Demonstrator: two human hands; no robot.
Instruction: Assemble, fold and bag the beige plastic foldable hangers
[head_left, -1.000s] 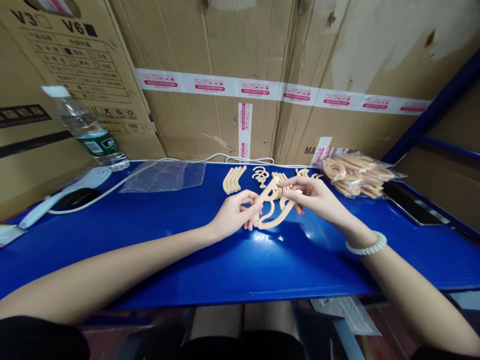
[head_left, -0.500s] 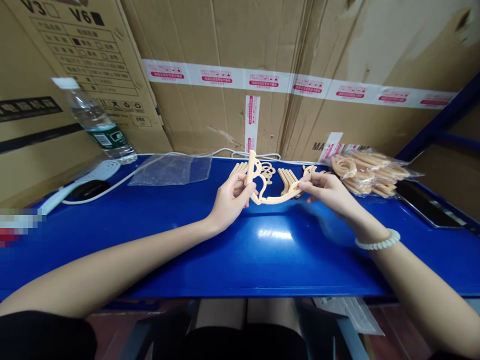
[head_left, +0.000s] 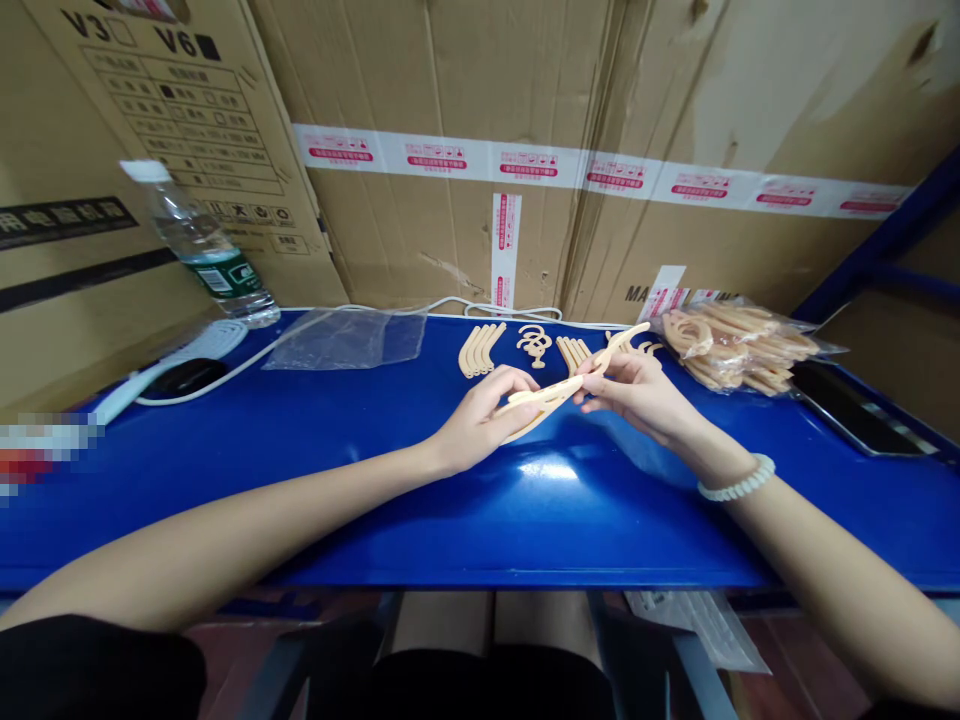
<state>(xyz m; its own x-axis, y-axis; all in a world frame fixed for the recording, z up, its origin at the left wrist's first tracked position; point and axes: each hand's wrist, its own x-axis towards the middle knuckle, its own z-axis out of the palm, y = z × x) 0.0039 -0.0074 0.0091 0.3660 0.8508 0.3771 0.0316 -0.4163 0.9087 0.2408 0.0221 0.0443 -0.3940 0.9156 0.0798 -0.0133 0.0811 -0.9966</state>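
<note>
Above the blue table, both hands hold a beige folding hanger seen almost edge-on. My left hand pinches its lower left part between thumb and fingers. My right hand is closed around the right part, and one end sticks out past the fingers to the upper right. Fingers hide where the parts meet. Behind the hands lie several curved beige hanger arms in a row, a small group of beige hooks, and another row of arms partly covered by my right hand.
A clear bag of beige hanger parts lies at the right, beside a dark phone. On the left are a water bottle, a black mouse, a white cable and a flat plastic bag. Cardboard boxes stand behind.
The hanger has turned from an upright, opened-out shape to a flatter, slanting one. My left hand has tipped its part down; the right end now points up. The rear rows show more.
</note>
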